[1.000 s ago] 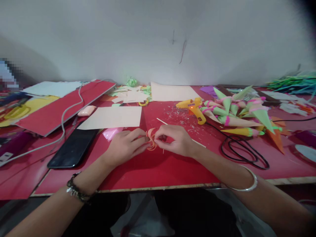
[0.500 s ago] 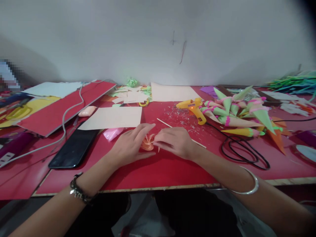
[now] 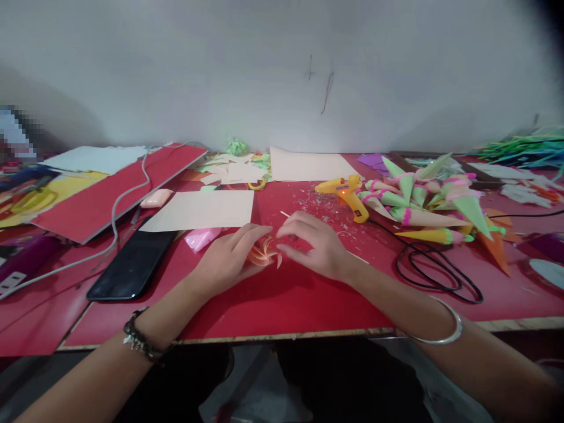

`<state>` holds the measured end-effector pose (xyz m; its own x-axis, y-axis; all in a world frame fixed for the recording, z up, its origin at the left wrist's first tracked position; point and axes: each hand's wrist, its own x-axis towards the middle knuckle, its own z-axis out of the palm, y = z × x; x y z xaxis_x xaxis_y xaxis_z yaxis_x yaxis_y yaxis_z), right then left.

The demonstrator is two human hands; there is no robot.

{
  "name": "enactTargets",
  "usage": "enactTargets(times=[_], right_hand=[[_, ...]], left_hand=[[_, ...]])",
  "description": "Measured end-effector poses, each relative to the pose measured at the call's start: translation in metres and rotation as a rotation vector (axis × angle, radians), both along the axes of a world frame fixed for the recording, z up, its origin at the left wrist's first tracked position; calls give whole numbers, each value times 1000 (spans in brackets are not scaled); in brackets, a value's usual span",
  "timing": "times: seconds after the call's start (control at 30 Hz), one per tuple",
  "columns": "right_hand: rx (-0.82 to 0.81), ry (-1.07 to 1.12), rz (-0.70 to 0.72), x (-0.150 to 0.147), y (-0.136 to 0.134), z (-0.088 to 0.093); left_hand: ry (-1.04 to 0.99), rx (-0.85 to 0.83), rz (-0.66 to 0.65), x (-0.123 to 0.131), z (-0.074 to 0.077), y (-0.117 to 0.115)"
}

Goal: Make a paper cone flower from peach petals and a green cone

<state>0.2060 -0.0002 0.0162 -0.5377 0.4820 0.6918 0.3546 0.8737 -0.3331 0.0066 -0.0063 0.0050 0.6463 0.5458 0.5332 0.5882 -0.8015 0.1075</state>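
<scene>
My left hand (image 3: 229,252) is closed around the side of a small orange paper flower (image 3: 263,251), whose curled strips fan out between my hands above the table. Part of the flower is hidden by the fingers. At its right side is my right hand (image 3: 315,244), with bent fingers and a gap between thumb and fingertips. Nothing shows in that gap, and whether the fingertips touch the flower's edge I cannot tell. A thin wooden stick (image 3: 358,257) lies on the red table (image 3: 273,311) behind my right hand, which covers its middle.
A yellow glue gun (image 3: 346,194) with a lit orange light lies beside a pile of paper cones (image 3: 423,202). Its black cord (image 3: 440,282) loops to the right. Left are a black phone (image 3: 132,267), a cream sheet (image 3: 202,208), a pink packet (image 3: 200,238) and a white cable (image 3: 113,220).
My left fingers have closed more around the flower, which has turned slightly. My right hand has shifted up a little, its thumb and fingers spreading apart and covering more of the stick.
</scene>
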Motion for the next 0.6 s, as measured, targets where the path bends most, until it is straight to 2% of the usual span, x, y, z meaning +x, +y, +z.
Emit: enactTargets(times=[0.33,0.6], right_hand=[[-67,-57,51,1,1,-3],[-126,-86,118,2,3,-4]], left_hand=[[18,17,-22,0,0,1],[62,-106,-26,2,3,-1]])
